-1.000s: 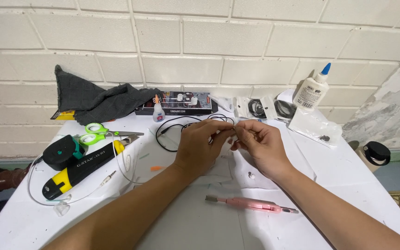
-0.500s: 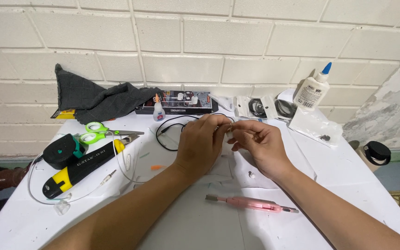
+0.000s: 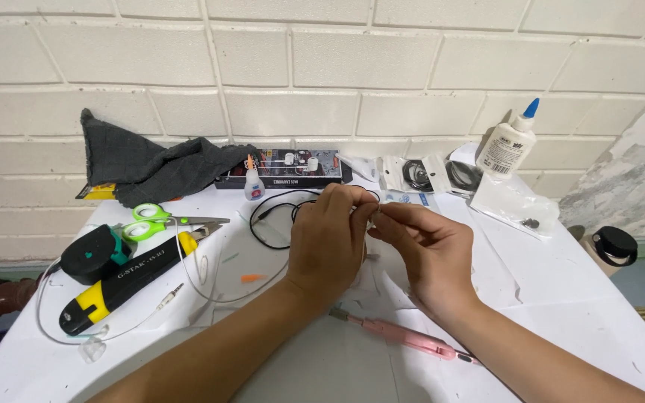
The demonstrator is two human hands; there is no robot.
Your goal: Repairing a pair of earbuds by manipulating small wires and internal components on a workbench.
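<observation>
Both hands meet mid-bench, the left hand [image 3: 328,242] and right hand [image 3: 425,254] pinching something tiny (hidden by fingertips). A black cable [image 3: 269,218] loops just behind; a pink tool [image 3: 404,337] lies nearer the front edge.

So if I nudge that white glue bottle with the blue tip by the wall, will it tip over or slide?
The glue bottle would probably tip rather than slide: it stands upright, tall and narrow, tapering to a blue nozzle. It looks like light plastic, so a small push may topple it. Once down, its rounded body might roll toward the clear plastic bag beside it.
</observation>
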